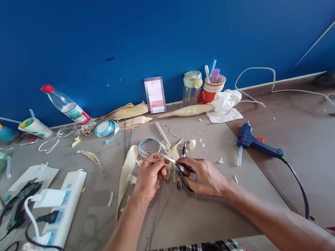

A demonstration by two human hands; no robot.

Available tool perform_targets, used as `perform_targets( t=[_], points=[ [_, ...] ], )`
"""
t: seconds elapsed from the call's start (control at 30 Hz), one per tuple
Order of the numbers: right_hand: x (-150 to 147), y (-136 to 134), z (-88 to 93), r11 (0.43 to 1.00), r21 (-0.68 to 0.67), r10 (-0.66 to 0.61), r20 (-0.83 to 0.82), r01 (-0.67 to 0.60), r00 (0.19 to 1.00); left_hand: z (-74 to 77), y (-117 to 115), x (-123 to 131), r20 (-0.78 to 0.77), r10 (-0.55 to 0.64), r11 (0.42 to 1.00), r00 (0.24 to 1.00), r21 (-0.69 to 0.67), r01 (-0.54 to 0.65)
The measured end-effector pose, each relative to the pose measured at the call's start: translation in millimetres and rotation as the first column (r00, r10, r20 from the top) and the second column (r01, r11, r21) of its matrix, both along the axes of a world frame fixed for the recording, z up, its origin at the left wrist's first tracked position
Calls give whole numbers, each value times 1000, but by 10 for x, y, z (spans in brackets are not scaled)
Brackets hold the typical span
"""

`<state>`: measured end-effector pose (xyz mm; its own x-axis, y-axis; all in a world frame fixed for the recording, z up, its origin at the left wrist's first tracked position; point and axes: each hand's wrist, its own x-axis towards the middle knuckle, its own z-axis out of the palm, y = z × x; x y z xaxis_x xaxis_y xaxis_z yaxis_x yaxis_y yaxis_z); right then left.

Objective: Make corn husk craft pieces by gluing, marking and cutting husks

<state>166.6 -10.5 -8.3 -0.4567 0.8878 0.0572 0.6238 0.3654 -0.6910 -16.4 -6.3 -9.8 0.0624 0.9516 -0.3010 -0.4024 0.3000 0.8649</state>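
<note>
My right hand (pixel 207 176) grips a pair of scissors (pixel 169 159) with dark handles, the blades pointing up and left. At the blade tips is my left hand (pixel 150 177), its thumb and fingers pinched together; whatever lies in the pinch is too small to make out. Just beyond the hands lies a roll of clear tape (pixel 148 140). A long dried corn husk strip (pixel 126 173) curves on the table left of my left hand. A dark pen (pixel 184 149) lies partly hidden behind the scissors. Thin wires (pixel 156 222) run beneath my hands.
A blue glue gun (pixel 255 142) lies at right, its cord trailing forward. A white power strip (pixel 71 197) with plugs occupies the left. Along the blue wall stand a tilted bottle (pixel 70 108), a phone (pixel 155 95), a jar (pixel 192 86) and a red cup (pixel 212 89); husks (pixel 184 111) lie there.
</note>
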Motion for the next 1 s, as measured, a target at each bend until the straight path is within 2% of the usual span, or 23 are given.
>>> perform_targets(
  t=[0.33, 0.6, 1.0],
  points=[
    [1, 1, 9, 1000, 3, 19, 7, -19, 1000, 83, 1, 23, -106, 45, 999, 993, 31, -41],
    [-2, 2, 15, 1000, 9, 22, 2, -22, 1000, 45, 8, -4, -208, 35, 996, 978, 87, -17],
    [4, 6, 6, 999, 13, 32, 16, -33, 999, 22, 3, -15, -243, 27, 995, 970, 96, -3]
  ],
)
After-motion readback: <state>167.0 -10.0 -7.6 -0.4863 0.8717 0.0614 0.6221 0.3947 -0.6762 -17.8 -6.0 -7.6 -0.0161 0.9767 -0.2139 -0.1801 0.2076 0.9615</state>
